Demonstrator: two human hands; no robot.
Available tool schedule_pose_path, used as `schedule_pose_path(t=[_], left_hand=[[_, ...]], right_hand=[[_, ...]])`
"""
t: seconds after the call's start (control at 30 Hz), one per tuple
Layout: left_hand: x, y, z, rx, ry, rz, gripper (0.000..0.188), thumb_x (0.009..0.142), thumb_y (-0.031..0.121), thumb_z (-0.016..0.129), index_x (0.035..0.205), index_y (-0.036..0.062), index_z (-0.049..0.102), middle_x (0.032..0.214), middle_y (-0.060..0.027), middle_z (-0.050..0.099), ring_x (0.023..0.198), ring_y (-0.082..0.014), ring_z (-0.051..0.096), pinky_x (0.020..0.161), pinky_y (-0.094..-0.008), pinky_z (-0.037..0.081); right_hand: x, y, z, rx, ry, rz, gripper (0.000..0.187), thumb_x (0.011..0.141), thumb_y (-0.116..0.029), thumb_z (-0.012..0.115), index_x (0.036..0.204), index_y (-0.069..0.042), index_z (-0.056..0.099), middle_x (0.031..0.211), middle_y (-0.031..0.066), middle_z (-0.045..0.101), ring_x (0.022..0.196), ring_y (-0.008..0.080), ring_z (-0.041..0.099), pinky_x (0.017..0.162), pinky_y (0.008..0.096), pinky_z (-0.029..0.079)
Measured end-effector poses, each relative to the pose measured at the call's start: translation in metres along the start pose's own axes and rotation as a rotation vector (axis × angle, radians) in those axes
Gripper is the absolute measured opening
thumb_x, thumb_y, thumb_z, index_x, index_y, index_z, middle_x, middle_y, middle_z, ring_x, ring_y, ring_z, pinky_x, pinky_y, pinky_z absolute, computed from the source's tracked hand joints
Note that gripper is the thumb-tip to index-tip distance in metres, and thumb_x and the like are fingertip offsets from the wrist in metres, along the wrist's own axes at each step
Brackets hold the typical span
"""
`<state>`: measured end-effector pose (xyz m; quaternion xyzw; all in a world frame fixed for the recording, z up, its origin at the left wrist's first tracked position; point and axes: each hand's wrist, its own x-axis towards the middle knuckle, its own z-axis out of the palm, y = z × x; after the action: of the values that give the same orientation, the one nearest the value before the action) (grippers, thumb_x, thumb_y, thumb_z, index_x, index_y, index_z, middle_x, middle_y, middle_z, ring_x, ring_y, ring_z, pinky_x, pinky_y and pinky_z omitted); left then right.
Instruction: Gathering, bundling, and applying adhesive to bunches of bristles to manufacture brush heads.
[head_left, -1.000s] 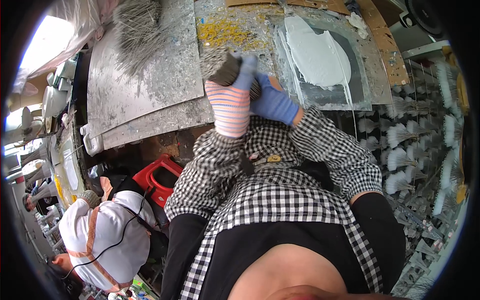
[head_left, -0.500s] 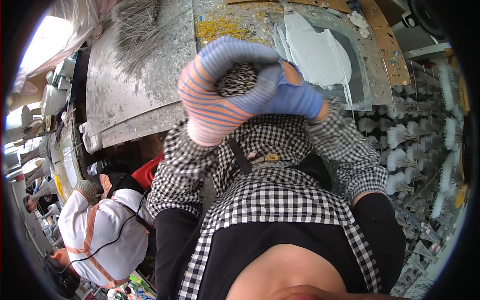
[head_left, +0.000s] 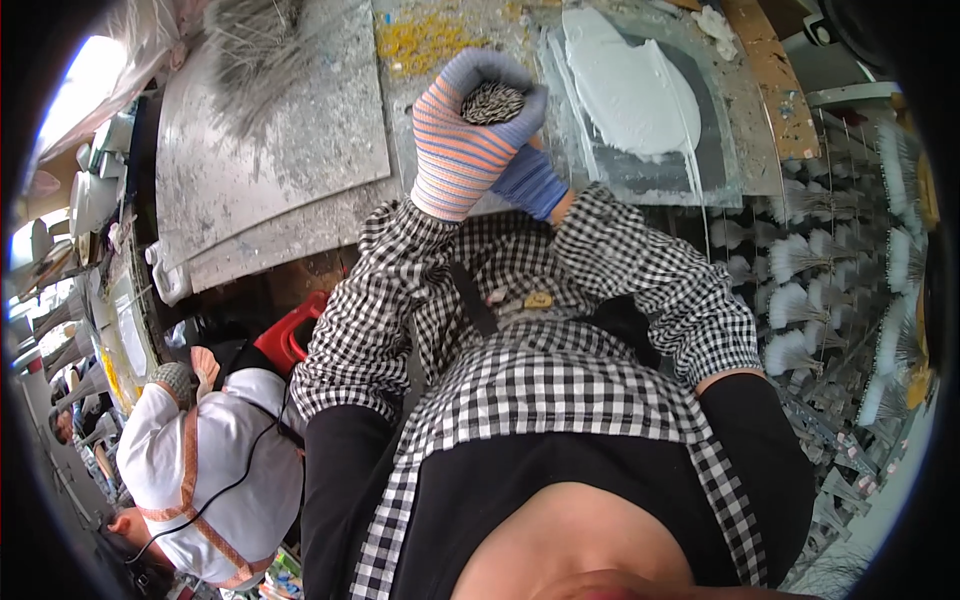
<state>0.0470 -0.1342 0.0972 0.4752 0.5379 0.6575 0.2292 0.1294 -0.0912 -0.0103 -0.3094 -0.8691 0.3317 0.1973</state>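
Note:
My left hand (head_left: 452,150), in an orange-and-blue striped glove, is closed around a thick bundle of thin strands (head_left: 492,103). The strands' packed dark and pale ends face up inside the ring of thumb and fingers. Just below and to the right, my right hand (head_left: 535,183) in a blue glove lies against the underside of the left. Its fingers are hidden behind the left hand, so its grip does not show. Both hands are above the near part of the worktable (head_left: 290,190).
A loose heap of grey strands (head_left: 255,60) lies at the far left, with yellow strands (head_left: 425,45) beside it. White paste (head_left: 630,90) covers a glass plate at right. White-tipped bundles (head_left: 800,255) hang on a rack. A person (head_left: 215,440) works at left.
Both hands have moved away from my body, toward the far side of the table, with the bundle still in the left. The right hand has swung further beneath the left.

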Motion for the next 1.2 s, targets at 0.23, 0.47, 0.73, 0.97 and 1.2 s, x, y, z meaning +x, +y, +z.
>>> schedule_pose_path(t=[0.23,0.47,0.73,0.97,1.2], left_hand=[[-0.009,-0.032,-0.001,-0.003,0.028,0.09,0.022,0.077,0.0,0.082,0.09,0.0066,0.067,0.09,-0.0002,0.07,0.088,-0.0102,0.066,0.086,-0.0281,0.055],[0.02,0.031,-0.026,0.187,-0.291,-0.02,0.032,0.083,0.026,0.069,0.108,0.0057,0.065,0.106,-0.0162,0.065,0.103,-0.0345,0.063,0.085,-0.0442,0.053],[0.047,0.015,-0.013,1.125,-0.988,0.41,0.023,0.083,0.026,0.068,0.099,0.0098,0.071,0.091,-0.0115,0.068,0.088,-0.032,0.069,0.074,-0.0429,0.055],[0.056,0.042,-0.019,0.991,-0.849,0.548,0.02,0.09,0.027,0.062,0.095,0.0091,0.069,0.085,-0.0108,0.066,0.082,-0.0325,0.067,0.072,-0.0436,0.055],[0.033,0.007,-0.022,1.089,-0.808,0.561,0.029,0.089,0.026,0.067,0.115,0.0128,0.069,0.098,-0.0101,0.069,0.096,-0.0308,0.067,0.083,-0.0419,0.055]], right_hand=[[0.001,0.014,-0.016,-0.104,0.073,-0.324,0.044,0.088,-0.031,0.066,0.125,-0.008,0.058,0.117,0.012,0.066,0.109,0.0288,0.063,0.1,0.0406,0.049],[0.011,-0.005,-0.048,-0.343,-0.248,-0.356,0.049,0.091,-0.037,0.062,0.132,-0.013,0.052,0.125,0.01,0.059,0.117,0.0273,0.056,0.106,0.0397,0.044],[0.011,0.034,-0.028,-0.316,-0.482,-0.008,0.08,0.099,-0.049,0.058,0.155,-0.006,0.021,0.154,0.0179,0.034,0.14,0.0281,0.04,0.117,0.0371,0.037],[0.02,-0.01,-0.057,-0.354,-0.384,-0.174,0.072,0.101,-0.048,0.056,0.153,-0.008,0.026,0.15,0.0179,0.038,0.138,0.0256,0.04,0.113,0.0355,0.04],[0.008,0.012,-0.008,-0.755,-0.112,-0.458,0.048,0.1,-0.037,0.056,0.138,-0.007,0.052,0.133,0.0136,0.055,0.125,0.0269,0.051,0.104,0.04,0.046]])
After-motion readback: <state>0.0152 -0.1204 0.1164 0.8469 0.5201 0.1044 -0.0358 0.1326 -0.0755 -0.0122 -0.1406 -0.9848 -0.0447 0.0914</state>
